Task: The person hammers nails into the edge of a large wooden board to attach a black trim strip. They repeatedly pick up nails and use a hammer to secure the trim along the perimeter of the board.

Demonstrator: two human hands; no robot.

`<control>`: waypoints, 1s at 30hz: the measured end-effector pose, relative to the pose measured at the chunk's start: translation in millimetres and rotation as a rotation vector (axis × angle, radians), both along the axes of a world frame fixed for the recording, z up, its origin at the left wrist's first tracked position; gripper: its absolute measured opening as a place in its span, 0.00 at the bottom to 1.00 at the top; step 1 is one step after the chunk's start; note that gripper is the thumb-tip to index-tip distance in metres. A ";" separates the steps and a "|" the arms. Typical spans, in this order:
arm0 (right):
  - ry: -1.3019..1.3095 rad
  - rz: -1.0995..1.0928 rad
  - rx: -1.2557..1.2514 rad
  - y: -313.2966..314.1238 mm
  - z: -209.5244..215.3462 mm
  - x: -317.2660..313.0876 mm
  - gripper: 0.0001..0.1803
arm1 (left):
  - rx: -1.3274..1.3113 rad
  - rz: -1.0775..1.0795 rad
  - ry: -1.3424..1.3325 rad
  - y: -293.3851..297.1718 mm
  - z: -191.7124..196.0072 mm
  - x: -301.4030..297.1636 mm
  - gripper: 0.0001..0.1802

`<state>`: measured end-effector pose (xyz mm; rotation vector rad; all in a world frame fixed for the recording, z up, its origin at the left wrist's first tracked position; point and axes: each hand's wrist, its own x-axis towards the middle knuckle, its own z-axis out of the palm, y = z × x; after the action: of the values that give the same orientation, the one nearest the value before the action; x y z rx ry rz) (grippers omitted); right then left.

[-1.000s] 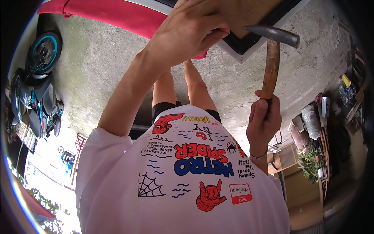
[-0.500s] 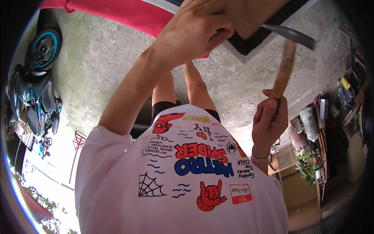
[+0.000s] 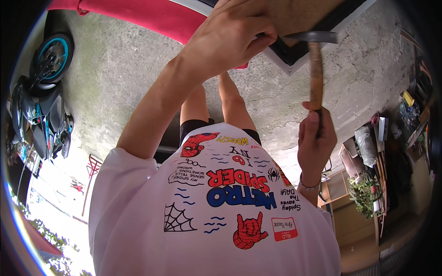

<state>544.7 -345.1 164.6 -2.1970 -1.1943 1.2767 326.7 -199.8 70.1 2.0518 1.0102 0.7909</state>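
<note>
The left hand (image 3: 232, 39) is curled against a brown board (image 3: 294, 14) at the top of the view, thumb and fingers pinched together right by the hammer head, perhaps on a nail, though it is too small to tell. The right hand (image 3: 315, 138) is wrapped tight round the lower end of a wooden-handled hammer (image 3: 315, 69), held upright with its metal head just beside the left fingertips. A black frame (image 3: 294, 53) edges the board, above a concrete floor (image 3: 119, 69). A scooter (image 3: 41, 101) stands well off to the left
</note>
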 end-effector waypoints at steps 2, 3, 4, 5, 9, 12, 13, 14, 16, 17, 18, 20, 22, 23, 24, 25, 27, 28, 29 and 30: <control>0.020 -0.075 0.033 0.4 3.2 0.6 0.14 | 0.005 -0.004 0.030 0.0 1.1 1.3 0.04; 0.006 -0.037 0.064 -2.5 -1.5 -1.4 0.14 | 0.020 -0.001 0.002 0.3 -2.2 -0.1 0.05; -0.008 0.001 0.095 -7.3 -9.7 -3.5 0.15 | 0.036 0.002 -0.027 0.2 -8.8 -1.5 0.05; -0.023 0.038 0.126 -9.4 -13.8 -5.8 0.16 | 0.052 0.005 -0.055 0.2 -13.1 -2.8 0.05; 0.007 -0.010 0.010 0.8 1.0 -2.2 0.14 | 0.045 0.001 -0.048 -2.0 -14.5 -1.2 0.05; -0.009 0.001 0.071 -7.8 -7.1 -5.8 0.15 | 0.066 -0.001 -0.057 -0.6 -13.2 -1.0 0.05; -0.025 0.034 0.087 -9.6 -10.9 -8.0 0.16 | 0.085 -0.001 -0.067 -0.5 -16.2 -1.9 0.05; 0.007 0.032 -0.004 -7.2 -9.4 -11.4 0.17 | 0.104 -0.001 -0.078 -0.4 -17.9 -2.6 0.05; 0.041 -0.031 0.049 -3.1 -5.5 -7.0 0.17 | 0.066 -0.004 -0.063 -1.3 -16.2 -1.7 0.05; 0.059 -0.062 0.076 -2.2 -4.0 -4.9 0.17 | 0.047 -0.005 -0.055 -1.8 -14.7 -1.2 0.06; 0.046 -0.124 0.098 -2.3 -3.2 -6.8 0.17 | 0.027 -0.015 -0.029 -1.1 -12.2 -1.9 0.07; 0.076 -0.156 0.107 -2.7 -2.7 -9.1 0.18 | -0.012 -0.035 0.022 1.6 -2.2 -5.7 0.12; 0.110 -0.160 0.105 -5.0 -4.1 -9.1 0.18 | 0.072 -0.069 0.170 3.9 8.5 -16.4 0.20; 0.117 -0.147 0.093 -7.7 -5.7 -8.0 0.18 | 0.188 -0.074 0.208 5.4 -0.3 -18.3 0.23; 0.119 -0.133 0.078 -10.4 -6.5 -7.5 0.18 | 0.302 -0.072 0.241 7.5 -9.4 -20.5 0.27; 0.129 -0.113 0.064 -12.6 -7.5 -5.7 0.18 | 0.491 -0.052 0.245 13.5 -32.5 -18.1 0.30; 0.127 -0.066 0.061 -14.1 -10.3 -1.1 0.17 | 0.631 -0.076 0.282 14.5 -47.2 -18.5 0.32; 0.117 -0.042 0.058 -13.4 -12.3 0.8 0.17 | 0.582 -0.119 0.314 14.0 -43.1 -19.8 0.33; 0.107 -0.018 0.054 -12.9 -13.6 2.5 0.16 | 0.532 -0.163 0.346 14.1 -37.5 -19.8 0.33; 0.087 -0.003 0.052 -11.4 -13.2 2.3 0.16 | 0.514 -0.158 0.319 14.0 -34.4 -20.5 0.32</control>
<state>547.0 -356.5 151.5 -2.0839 -1.1767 1.3110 306.2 -185.8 35.7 2.7301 0.8529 0.7038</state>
